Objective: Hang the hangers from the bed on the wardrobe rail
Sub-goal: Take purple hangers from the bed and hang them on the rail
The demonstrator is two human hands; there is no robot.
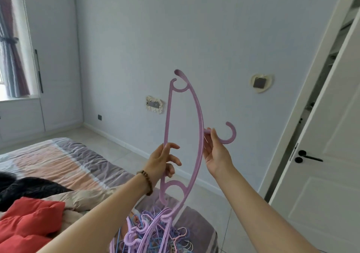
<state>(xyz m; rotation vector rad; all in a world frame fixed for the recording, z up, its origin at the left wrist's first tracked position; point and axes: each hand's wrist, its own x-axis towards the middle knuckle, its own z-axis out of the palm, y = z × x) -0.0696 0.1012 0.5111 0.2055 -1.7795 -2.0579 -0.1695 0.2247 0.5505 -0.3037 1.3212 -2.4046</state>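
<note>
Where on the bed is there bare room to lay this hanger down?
Bare striped sheet lies beyond the black garment, toward the far edge. Crowded: the hanger pile at the near corner, the red cloth left of it.

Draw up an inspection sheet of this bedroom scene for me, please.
Surface: bed, striped cover, rumpled.
Job's things: purple hanger held up on end; pile of hangers on the bed's near corner.
Clutter: red garment, black garment and beige garment on the bed.
Grippers: left hand grips the hanger's straight bar; right hand pinches its neck by the hook.
Cables: nothing seen.
Surroundings: pale wall, curtain left, white door right.
</note>
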